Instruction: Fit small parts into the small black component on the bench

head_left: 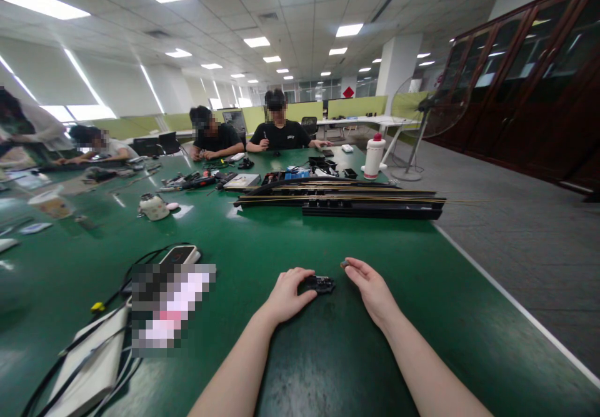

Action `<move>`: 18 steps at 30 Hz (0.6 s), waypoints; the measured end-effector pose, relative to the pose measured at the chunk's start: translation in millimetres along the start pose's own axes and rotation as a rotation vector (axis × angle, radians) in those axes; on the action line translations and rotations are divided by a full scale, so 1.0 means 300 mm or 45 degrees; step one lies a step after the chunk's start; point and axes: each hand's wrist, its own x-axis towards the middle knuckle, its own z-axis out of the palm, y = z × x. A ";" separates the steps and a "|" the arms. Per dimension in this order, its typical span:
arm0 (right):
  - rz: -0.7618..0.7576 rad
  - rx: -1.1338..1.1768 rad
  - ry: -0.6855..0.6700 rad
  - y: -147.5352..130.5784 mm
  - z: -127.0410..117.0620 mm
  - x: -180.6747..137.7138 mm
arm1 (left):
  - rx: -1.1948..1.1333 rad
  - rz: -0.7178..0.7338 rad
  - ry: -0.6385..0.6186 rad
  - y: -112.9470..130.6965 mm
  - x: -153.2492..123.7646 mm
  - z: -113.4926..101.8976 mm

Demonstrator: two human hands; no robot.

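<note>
My left hand (288, 292) rests on the green table (262, 242) with its fingers curled round a small black part (320, 284), holding it against the tabletop. Just right of that part, my right hand (368, 282) has its fingers pinched together on a tiny dark piece (344, 263) held at the fingertips. Both forearms reach in from the bottom edge. The two hands are a few centimetres apart.
A stack of long black rails (342, 201) lies across the table beyond my hands. At the left are a phone (180, 255), black cables (107, 298) and a white pad (89, 367). Several people sit at the far end. The table's right edge (492, 286) borders grey floor.
</note>
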 end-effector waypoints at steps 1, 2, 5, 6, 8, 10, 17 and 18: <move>0.000 0.006 0.000 0.001 -0.001 0.001 | 0.002 0.000 0.003 0.000 0.000 0.000; 0.000 0.010 0.002 0.001 -0.001 0.001 | 0.004 0.001 0.006 0.000 -0.001 0.000; -0.004 0.014 0.007 0.003 -0.002 0.001 | 0.000 0.002 0.009 -0.001 -0.001 0.002; -0.002 0.015 0.008 0.003 -0.002 0.001 | -0.002 0.003 0.010 -0.001 -0.001 0.003; 0.002 0.019 0.008 0.003 -0.003 0.001 | -0.006 0.004 0.010 -0.003 -0.001 0.004; 0.004 0.024 0.007 0.004 -0.003 0.001 | -0.011 0.008 0.010 -0.005 -0.001 0.005; 0.009 0.032 0.006 0.008 -0.006 0.004 | -0.003 0.008 0.014 -0.008 0.001 0.004; 0.003 0.030 0.004 0.009 -0.007 0.005 | -0.004 0.008 0.012 -0.007 0.001 0.003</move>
